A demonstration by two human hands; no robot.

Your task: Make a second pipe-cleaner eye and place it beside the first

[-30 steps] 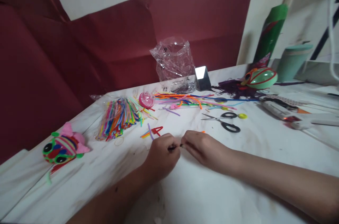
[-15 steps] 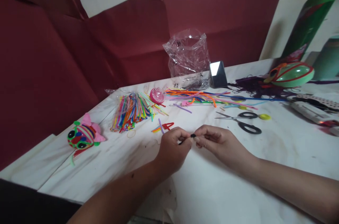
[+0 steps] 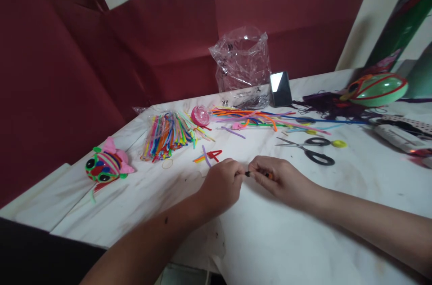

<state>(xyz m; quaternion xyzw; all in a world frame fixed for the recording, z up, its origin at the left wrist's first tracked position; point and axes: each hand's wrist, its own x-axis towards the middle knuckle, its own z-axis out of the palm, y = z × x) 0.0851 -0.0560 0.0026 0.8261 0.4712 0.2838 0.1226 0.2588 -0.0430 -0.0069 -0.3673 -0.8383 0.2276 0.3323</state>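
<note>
1. Black piece sits between my left hand and right hand, at the near middle of the table. Only a short stub shows; both ends vanish into my fingertips, full length unreadable.
2. Left hand: thumb and index pinched on the stub's left end. Other fingers curled, mostly hidden by the back of the hand.
3. Right hand: thumb and index pinched on the right end. Orange bit peeks out of the grip; can't tell if it joins the black piece.
4. Long axis: side to side across my front, one fingertip pair to the other. Can't tell which end is the tip, or the height over the table.
5. Just beyond left hand: red bent piece and purple strip. Strip's near end runs up to my hand's outline; contact unclear.
6. Scissors lie beyond right hand, apart from it, blades pointing left.
7. Room: white surface between right forearm and scissors, also from left forearm out to the fish-like figure. Near edge shows lower left; far side backs onto the maroon sheet.
8. Cut off at right: green tube, white tool.
</note>
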